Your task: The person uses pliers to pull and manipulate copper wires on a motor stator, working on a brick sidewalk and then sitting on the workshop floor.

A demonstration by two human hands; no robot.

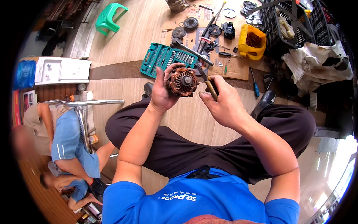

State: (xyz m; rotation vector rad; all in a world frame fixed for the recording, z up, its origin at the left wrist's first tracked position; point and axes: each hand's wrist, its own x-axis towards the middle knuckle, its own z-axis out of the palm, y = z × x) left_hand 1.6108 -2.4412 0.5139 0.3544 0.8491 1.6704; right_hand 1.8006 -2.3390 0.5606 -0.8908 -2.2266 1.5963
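My left hand (163,91) is wrapped around a motor armature (183,82) wound with copper wire. Its round grey shaft end faces up. Closed around a hand tool with a yellow-brown handle (212,90) is my right hand (226,101). The tool's dark metal tip points up and left, close to the armature's right side; whether the two touch I cannot tell. Just beyond my hands lies an open green socket set case (158,59), partly hidden behind my left fingers. A hammer (194,51) rests across its upper right edge.
Flattened cardboard (236,69) ahead carries screwdrivers, a black ring (191,24) and dark parts. A yellow cut-open container (252,43) and black crates (283,26) stand to the right. A green stool (110,18) stands far left. Two other people are at the left, beside a metal rail (100,102).
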